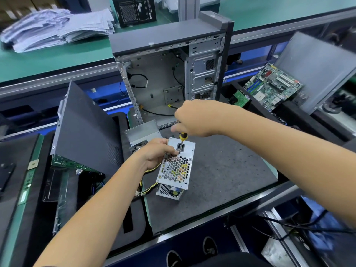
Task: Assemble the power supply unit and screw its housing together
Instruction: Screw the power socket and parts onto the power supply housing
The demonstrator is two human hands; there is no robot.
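1. The left hand [156, 151] pinches the near-left top edge of the power supply unit [176, 166], which stands mid-bench on the dark mat [221, 170].
2. The right hand [194, 118] grips the screwdriver [182, 140]; it should be kept square to the screw.
3. The perforated housing encloses the circuit components; yellow wires [148, 187] exit at its left.

Open room is left on the mat [227, 170] toward its right edge. The far edge is blocked by the computer case [169, 74], the left edge by a leaning side panel [84, 132].
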